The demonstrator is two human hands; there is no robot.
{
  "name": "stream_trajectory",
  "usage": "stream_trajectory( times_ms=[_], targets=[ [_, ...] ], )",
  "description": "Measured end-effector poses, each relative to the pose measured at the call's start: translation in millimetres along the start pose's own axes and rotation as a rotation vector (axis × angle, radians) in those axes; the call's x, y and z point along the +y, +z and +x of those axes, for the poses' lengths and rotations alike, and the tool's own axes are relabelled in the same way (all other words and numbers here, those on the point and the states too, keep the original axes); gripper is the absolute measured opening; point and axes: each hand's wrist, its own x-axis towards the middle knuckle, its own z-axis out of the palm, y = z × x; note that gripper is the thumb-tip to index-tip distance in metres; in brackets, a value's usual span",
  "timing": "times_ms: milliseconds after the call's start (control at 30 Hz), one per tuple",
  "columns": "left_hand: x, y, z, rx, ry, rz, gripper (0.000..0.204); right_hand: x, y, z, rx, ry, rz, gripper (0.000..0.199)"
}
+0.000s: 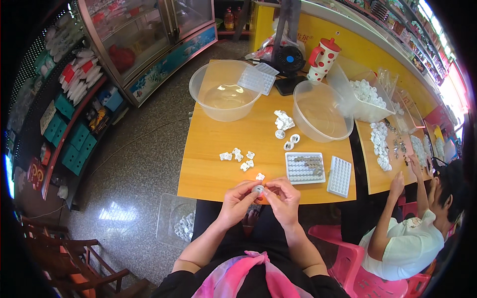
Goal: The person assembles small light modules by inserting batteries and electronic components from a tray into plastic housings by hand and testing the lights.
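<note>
At the front edge of the table, my left hand and my right hand meet with fingers closed. Between their thumbs and fingertips is a small round white plastic part with a dark slot; its finer details are too small to make out. Just beyond the fingertips lies a small white plastic piece. Several similar white pieces are scattered to the left. Farther off, round white parts with dark centres lie beside a small heap of white pieces.
Right of my hands are a white tray holding small grey parts and another white tray. Two clear basins stand at the back. A co-worker sits at right. A clear bin is on the floor.
</note>
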Motion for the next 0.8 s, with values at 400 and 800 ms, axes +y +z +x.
stream_trajectory(
  times_ms=[400,800],
  targets=[
    [-5,5,1,0.067,-0.069,-0.085,0.027,0,2,-3,0.088,-0.052,-0.085,0.012],
    [-11,8,-1,0.078,-0.088,-0.074,0.026,17,1,-5,0.077,-0.068,-0.032,0.008]
  ],
)
